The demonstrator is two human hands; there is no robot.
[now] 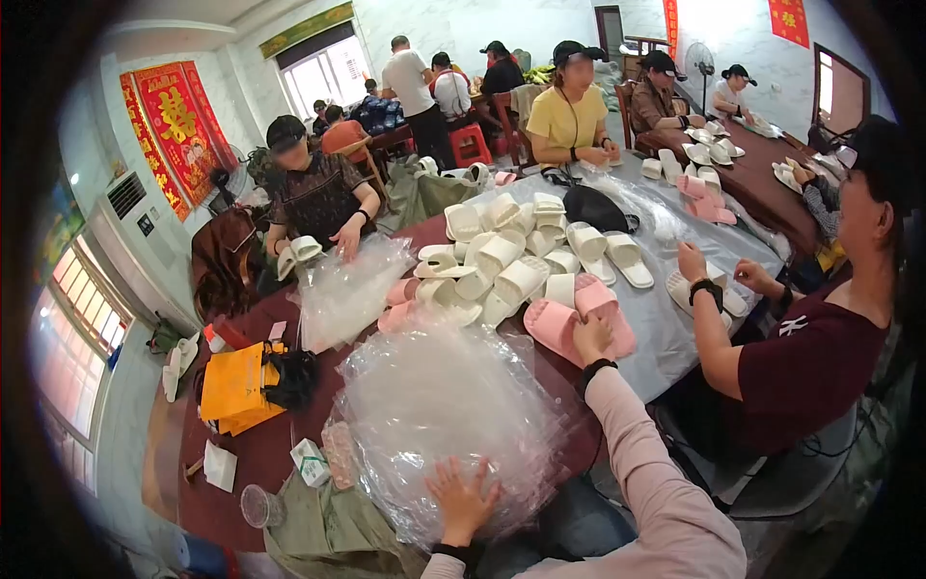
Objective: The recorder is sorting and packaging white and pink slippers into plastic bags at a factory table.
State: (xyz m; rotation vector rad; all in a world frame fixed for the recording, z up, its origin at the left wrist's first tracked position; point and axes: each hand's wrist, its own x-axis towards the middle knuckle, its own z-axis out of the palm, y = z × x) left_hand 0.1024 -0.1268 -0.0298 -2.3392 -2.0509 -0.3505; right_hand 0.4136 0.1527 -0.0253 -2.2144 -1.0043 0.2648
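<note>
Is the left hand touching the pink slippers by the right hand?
Apart. The head view shows clear plastic bags lying between the left hand and the pink slippers.

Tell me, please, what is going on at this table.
The person's left hand rests spread on a pile of clear plastic bags, while the right hand touches a pair of pink slippers. White slippers lie heaped beyond. At left, a co-worker in a dark top has white footwear in one hand, beside more bags.
</note>
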